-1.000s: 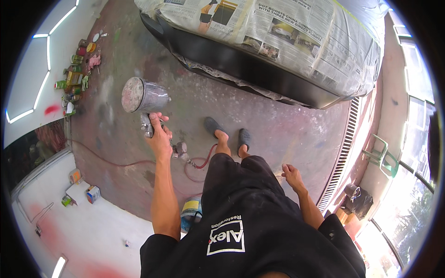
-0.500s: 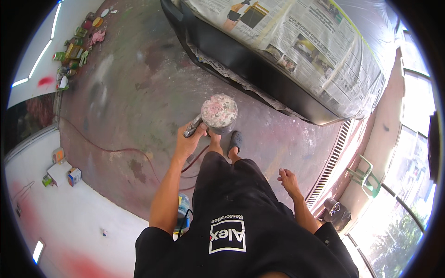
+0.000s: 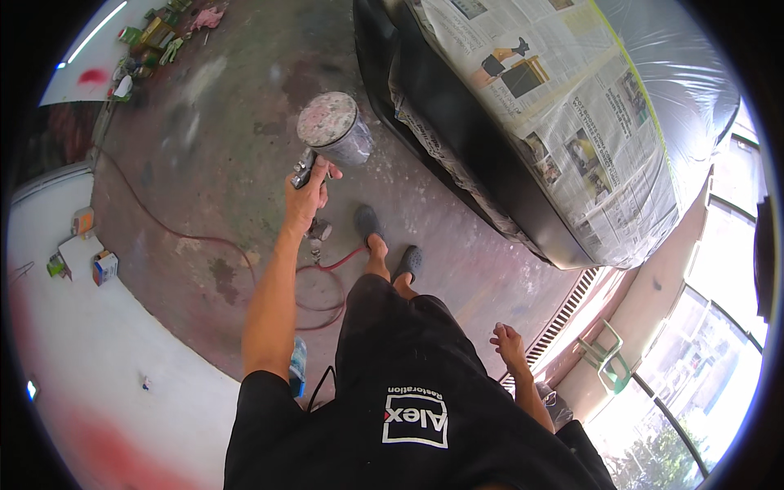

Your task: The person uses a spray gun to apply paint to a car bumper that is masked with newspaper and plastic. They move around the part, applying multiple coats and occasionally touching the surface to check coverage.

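Note:
My left hand is wrapped around the handle of a metal spray gun, held out in front of me above the floor. On top of the gun is a cup with see-through sides, its round lid crusted with pink and white paint. To the right of the gun stands a car's black bumper, apart from it. Newspaper and clear plastic sheet cover the bodywork above the bumper. At my right side, my right hand hangs with loosely bent fingers, nothing visible in it.
A red air hose runs across the stained floor and loops beside my feet. Cans and rags line the far left wall. Boxes sit at the left on a white surface. A floor grate and a green chair are at right.
My left hand has moved the spray gun forward and left, and the cup now tilts. The view has turned, so the bumper appears steeper and farther right. My right hand stays low.

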`<state>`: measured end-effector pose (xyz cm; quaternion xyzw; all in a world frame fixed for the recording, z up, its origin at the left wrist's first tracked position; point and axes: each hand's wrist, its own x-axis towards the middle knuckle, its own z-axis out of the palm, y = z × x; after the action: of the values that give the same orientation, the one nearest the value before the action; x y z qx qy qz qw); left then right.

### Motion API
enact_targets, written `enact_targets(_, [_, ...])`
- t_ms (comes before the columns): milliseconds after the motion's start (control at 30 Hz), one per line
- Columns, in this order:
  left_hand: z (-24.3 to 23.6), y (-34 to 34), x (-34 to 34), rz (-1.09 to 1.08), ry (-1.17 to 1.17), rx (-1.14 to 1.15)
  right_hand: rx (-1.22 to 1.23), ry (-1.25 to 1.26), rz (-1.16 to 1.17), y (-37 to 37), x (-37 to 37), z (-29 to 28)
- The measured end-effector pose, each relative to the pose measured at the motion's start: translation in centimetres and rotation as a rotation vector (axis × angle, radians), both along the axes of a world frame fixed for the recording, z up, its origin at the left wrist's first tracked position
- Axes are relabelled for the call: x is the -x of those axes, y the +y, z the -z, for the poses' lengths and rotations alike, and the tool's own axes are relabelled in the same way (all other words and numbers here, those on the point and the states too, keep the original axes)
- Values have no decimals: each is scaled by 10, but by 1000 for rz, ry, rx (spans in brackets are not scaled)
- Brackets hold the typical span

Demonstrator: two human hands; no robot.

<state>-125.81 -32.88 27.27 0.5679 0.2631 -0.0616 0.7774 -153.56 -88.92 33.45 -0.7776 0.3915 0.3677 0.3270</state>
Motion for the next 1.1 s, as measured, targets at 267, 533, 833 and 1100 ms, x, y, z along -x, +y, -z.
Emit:
enact_targets(267, [11,56,-74,158,-10,-204,23,-9,20,18,-13,-19])
enact_targets(533, [-27,77,-165,24,-138,-191,38,24,88,30,-3,-27])
enact_targets(833, [-2,70,-132,-41,-10,-190,51,-28,83,43,0,-29])
enact_targets(1100, [33,-19,35,126,-186,-599,58,-37,58,35,17,-21])
